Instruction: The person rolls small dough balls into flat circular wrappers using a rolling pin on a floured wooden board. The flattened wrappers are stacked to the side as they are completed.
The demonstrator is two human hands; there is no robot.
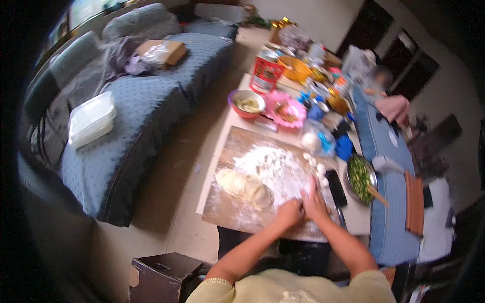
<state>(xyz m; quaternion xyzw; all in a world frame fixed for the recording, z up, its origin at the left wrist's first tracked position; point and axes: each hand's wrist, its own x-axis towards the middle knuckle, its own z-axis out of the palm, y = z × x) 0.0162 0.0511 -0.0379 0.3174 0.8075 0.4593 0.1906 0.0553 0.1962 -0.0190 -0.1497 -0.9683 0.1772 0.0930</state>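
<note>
My left hand (pixel 291 212) is curled low over the front of a floured wooden board (pixel 231 146). Against it lies my right hand (pixel 315 200), fingers stretched forward and thumb apart. Whatever is under or between the two hands is hidden. Left of them, a row of overlapping flat dough rounds (pixel 246 189) rests on the board. White flour (pixel 265 161) is spread behind the rounds. Several small dough pieces (pixel 321 171) line the right side, beside what looks like a dark-bladed cleaver (pixel 335 187).
Right of the board stands a metal bowl of chopped greens (pixel 358 176) with a wooden utensil (pixel 377 195). Behind are a pink dish (pixel 299 110), a red bowl (pixel 246 111) and a red can (pixel 263 75). Sofas (pixel 151 98) flank the table; a person (pixel 392 104) sits far right.
</note>
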